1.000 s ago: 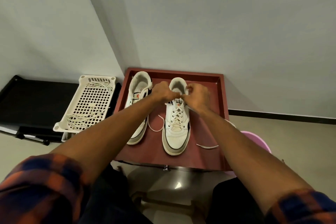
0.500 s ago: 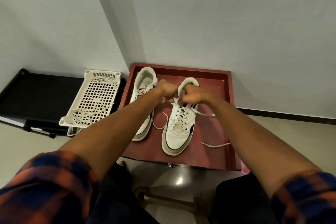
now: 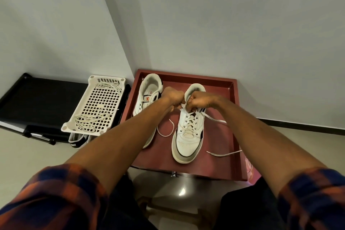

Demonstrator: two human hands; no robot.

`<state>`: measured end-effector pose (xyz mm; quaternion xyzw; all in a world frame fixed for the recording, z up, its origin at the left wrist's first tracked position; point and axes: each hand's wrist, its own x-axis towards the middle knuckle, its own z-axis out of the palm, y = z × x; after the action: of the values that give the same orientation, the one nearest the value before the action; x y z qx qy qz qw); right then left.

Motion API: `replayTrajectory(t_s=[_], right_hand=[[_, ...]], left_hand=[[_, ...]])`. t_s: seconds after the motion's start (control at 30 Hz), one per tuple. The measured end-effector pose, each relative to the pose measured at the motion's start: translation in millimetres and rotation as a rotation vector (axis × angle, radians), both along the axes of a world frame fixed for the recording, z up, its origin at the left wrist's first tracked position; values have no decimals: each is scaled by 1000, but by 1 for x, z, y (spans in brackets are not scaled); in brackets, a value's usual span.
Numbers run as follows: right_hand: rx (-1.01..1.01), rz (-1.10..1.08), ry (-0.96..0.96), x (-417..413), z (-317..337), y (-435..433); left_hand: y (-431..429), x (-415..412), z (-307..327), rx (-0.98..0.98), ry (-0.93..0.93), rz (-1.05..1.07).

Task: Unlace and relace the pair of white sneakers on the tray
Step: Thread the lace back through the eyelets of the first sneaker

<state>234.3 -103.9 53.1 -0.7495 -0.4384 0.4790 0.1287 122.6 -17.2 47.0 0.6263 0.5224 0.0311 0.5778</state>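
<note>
Two white sneakers stand on a dark red tray [image 3: 234, 114], toes toward me. The right sneaker [image 3: 188, 136] is laced up most of its eyelets. My left hand [image 3: 172, 97] and my right hand [image 3: 198, 101] are both curled over its tongue end, each pinching a part of the white lace [image 3: 214, 119]. One loose lace end loops on the tray to the sneaker's left, the other trails off to the right. The left sneaker [image 3: 148, 97] has no lace in its eyelets and is partly hidden behind my left forearm.
A white perforated basket [image 3: 101, 102] holding loose cream laces lies left of the tray on a black stand [image 3: 41, 99]. Another shoe [image 3: 77, 141] peeks out beneath the basket. Walls meet in a corner behind the tray. A pink object [image 3: 249, 166] shows at the tray's right front.
Both hands came closer together at the top of the right sneaker and pulled the lace up; the lace's right end shifted on the tray. The view moved a little closer.
</note>
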Motion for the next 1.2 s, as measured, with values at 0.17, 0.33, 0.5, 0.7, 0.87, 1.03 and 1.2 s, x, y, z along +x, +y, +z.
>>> replayTrajectory(t_s=[0.17, 0.33, 0.5, 0.7, 0.87, 1.03, 1.2], right_hand=[[31, -8, 54, 8, -7, -8], [-52, 81, 77, 0, 0, 0], [19, 50, 66, 4, 8, -11], [51, -4, 52, 2, 11, -26], [220, 0, -204, -2, 2, -33], [257, -105, -51, 15, 5, -55], [220, -226, 85, 24, 0, -88]], left_hand=[[-6, -2, -2, 20, 7, -11], [-7, -4, -3, 45, 7, 11], [-9, -2, -7, 63, 8, 68], [-9, 6, -21, -3, -26, 109], [-12, 4, -16, 71, 16, 99], [-6, 1, -15, 75, -3, 161], [-4, 1, -9, 8, -49, 176]])
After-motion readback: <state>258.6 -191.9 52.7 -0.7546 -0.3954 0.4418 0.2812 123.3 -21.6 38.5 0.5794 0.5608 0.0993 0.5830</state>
